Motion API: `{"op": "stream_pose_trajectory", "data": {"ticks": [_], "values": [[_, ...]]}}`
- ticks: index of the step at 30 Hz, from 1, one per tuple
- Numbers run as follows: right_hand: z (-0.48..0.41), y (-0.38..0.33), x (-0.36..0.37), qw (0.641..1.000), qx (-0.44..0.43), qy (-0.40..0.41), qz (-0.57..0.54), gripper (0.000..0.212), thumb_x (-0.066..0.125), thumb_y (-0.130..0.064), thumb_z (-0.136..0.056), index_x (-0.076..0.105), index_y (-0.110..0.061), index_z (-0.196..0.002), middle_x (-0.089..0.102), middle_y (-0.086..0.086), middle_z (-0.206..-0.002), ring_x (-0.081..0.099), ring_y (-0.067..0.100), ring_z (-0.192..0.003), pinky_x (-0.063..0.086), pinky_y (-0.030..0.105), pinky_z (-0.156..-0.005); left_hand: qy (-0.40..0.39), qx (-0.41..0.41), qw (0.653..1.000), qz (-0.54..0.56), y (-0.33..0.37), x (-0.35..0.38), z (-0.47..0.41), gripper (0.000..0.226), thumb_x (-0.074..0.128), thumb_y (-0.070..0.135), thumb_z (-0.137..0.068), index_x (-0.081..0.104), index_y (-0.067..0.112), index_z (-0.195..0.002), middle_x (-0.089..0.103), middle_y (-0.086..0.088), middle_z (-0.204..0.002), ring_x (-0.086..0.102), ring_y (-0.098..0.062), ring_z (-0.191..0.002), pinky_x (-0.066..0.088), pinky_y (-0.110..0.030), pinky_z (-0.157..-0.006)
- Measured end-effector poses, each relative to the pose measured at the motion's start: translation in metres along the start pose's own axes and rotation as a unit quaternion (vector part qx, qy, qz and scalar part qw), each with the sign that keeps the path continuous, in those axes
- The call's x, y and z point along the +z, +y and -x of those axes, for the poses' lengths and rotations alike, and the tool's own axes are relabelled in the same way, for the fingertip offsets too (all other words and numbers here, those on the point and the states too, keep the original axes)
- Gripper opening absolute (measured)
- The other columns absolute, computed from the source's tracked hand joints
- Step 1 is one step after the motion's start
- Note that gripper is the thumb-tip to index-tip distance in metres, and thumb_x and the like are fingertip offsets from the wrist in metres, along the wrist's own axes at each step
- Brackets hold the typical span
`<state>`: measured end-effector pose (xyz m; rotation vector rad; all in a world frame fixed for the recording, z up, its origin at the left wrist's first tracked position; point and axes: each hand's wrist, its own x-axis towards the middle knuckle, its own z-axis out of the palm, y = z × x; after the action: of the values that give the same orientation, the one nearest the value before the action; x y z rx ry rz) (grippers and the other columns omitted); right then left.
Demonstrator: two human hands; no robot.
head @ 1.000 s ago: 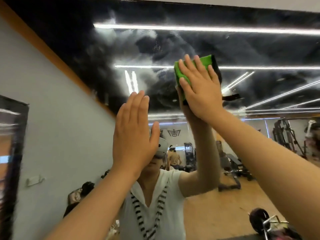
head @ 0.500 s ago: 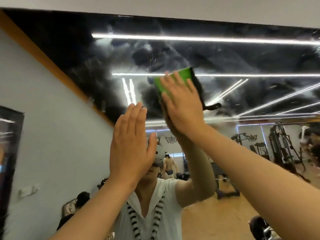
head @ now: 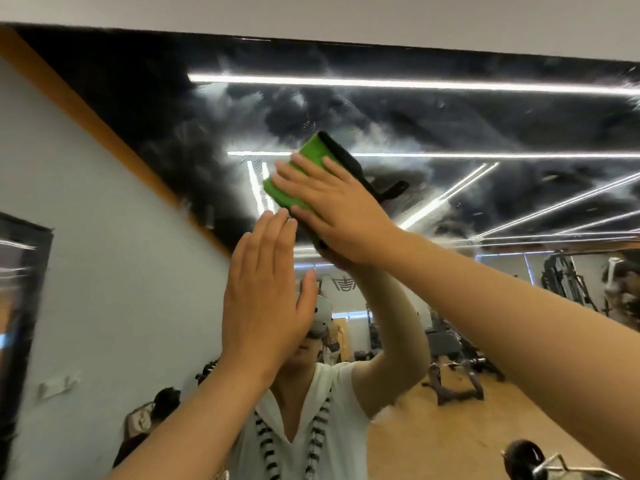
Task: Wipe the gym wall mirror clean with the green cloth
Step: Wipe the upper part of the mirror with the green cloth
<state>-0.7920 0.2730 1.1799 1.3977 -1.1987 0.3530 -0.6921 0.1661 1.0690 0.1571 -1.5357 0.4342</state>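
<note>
The wall mirror (head: 450,119) fills the view, its upper part covered in cloudy white smears. My right hand (head: 343,213) presses the folded green cloth (head: 301,174) flat against the glass with straight fingers, high up near the middle. My left hand (head: 266,299) is flat on the mirror just below and left of the cloth, fingers straight and together, its fingertips close to the cloth's lower edge. Both hands' reflections sit behind them in the glass.
The mirror's top edge meets a white wall band (head: 311,15) above. Reflected in the glass are a grey side wall (head: 104,271), a wooden gym floor (head: 433,438), weight machines (head: 568,285) and a seated person (head: 162,403).
My right hand has slid the green cloth leftward and a little down across the glass, ending close above my left hand. My left hand has stayed flat on the mirror.
</note>
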Motion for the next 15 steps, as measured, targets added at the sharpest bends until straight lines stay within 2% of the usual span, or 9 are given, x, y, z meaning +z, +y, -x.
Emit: {"op": "stream_pose_trajectory", "data": {"ticks": [1, 3, 6, 8, 9, 10, 12, 14, 15], "values": [[0.007, 0.008, -0.004, 0.999, -0.036, -0.025, 0.012, 0.055, 0.024, -0.041, -0.103, 0.033, -0.022, -0.154, 0.031, -0.001, -0.161, 0.019, 0.015, -0.151, 0.005, 0.034, -0.121, 0.001, 0.002, 1.000, 0.002, 0.000, 0.000, 0.000, 0.065, 0.049, 0.032, -0.095, 0.028, 0.009, -0.151, 0.032, -0.009, -0.159, 0.020, -0.021, -0.150, 0.023, -0.045, -0.123], [0.012, 0.037, -0.015, 0.999, -0.026, -0.030, 0.030, 0.055, 0.024, -0.042, -0.103, 0.028, -0.024, -0.155, 0.028, -0.005, -0.162, 0.015, 0.010, -0.151, 0.003, 0.032, -0.123, 0.003, 0.005, 1.000, 0.006, 0.000, 0.000, 0.000, 0.064, 0.048, 0.033, -0.095, 0.030, 0.009, -0.151, 0.033, -0.009, -0.158, 0.021, -0.021, -0.150, 0.025, -0.046, -0.122], [0.004, 0.070, -0.029, 0.991, 0.125, 0.043, 0.022, 0.051, 0.029, -0.035, -0.107, 0.025, -0.025, -0.157, 0.021, -0.006, -0.164, 0.010, 0.010, -0.153, 0.005, 0.038, -0.125, 0.003, 0.007, 1.000, 0.004, -0.001, 0.000, 0.001, 0.065, 0.050, 0.033, -0.095, 0.028, 0.011, -0.151, 0.033, -0.008, -0.158, 0.021, -0.020, -0.151, 0.022, -0.044, -0.123], [-0.017, 0.058, -0.025, 0.968, 0.236, 0.078, 0.020, 0.050, 0.028, -0.031, -0.110, 0.021, -0.022, -0.158, 0.016, -0.004, -0.166, 0.006, 0.012, -0.154, 0.001, 0.037, -0.124, 0.001, 0.008, 1.000, 0.003, -0.001, 0.001, 0.000, 0.066, 0.050, 0.034, -0.094, 0.027, 0.012, -0.152, 0.032, -0.007, -0.158, 0.020, -0.020, -0.151, 0.019, -0.042, -0.123], [-0.028, 0.044, -0.021, 0.962, 0.260, 0.079, 0.024, 0.050, 0.026, -0.030, -0.110, 0.019, -0.021, -0.158, 0.013, -0.003, -0.167, 0.004, 0.014, -0.154, 0.000, 0.037, -0.123, 0.000, 0.011, 1.000, 0.003, -0.001, 0.001, 0.000, 0.066, 0.051, 0.034, -0.094, 0.027, 0.012, -0.152, 0.033, -0.007, -0.158, 0.021, -0.020, -0.151, 0.019, -0.041, -0.123], [-0.037, 0.029, -0.016, 0.966, 0.248, 0.075, 0.025, 0.050, 0.026, -0.030, -0.110, 0.019, -0.021, -0.158, 0.013, -0.002, -0.167, 0.004, 0.016, -0.154, 0.000, 0.037, -0.122, 0.000, 0.014, 1.000, 0.002, -0.001, 0.001, 0.000, 0.066, 0.052, 0.033, -0.094, 0.028, 0.011, -0.151, 0.033, -0.008, -0.158, 0.022, -0.021, -0.150, 0.018, -0.041, -0.123], [-0.042, 0.011, -0.006, 0.990, 0.133, 0.050, 0.019, 0.050, 0.030, -0.031, -0.108, 0.024, -0.020, -0.157, 0.018, 0.000, -0.166, 0.009, 0.017, -0.154, 0.002, 0.035, -0.121, 0.003, 0.021, 1.000, -0.002, -0.002, 0.001, -0.001, 0.066, 0.055, 0.031, -0.092, 0.031, 0.010, -0.150, 0.036, -0.009, -0.156, 0.024, -0.022, -0.149, 0.017, -0.040, -0.122], [-0.032, 0.018, -0.010, 1.000, 0.024, 0.005, 0.014, 0.053, 0.031, -0.033, -0.105, 0.030, -0.019, -0.156, 0.025, -0.001, -0.163, 0.015, 0.015, -0.152, 0.004, 0.033, -0.121, 0.008, 0.025, 1.000, -0.004, -0.002, 0.000, 0.000, 0.065, 0.055, 0.030, -0.091, 0.033, 0.009, -0.149, 0.037, -0.010, -0.155, 0.025, -0.023, -0.148, 0.017, -0.040, -0.122], [-0.028, 0.030, -0.016, 1.000, 0.005, -0.001, 0.013, 0.054, 0.031, -0.034, -0.104, 0.032, -0.019, -0.155, 0.028, -0.001, -0.162, 0.018, 0.014, -0.152, 0.005, 0.030, -0.121, 0.009, 0.024, 1.000, -0.001, -0.001, 0.000, 0.000, 0.064, 0.053, 0.031, -0.092, 0.033, 0.009, -0.148, 0.037, -0.010, -0.155, 0.025, -0.023, -0.148, 0.017, -0.040, -0.121]]}}
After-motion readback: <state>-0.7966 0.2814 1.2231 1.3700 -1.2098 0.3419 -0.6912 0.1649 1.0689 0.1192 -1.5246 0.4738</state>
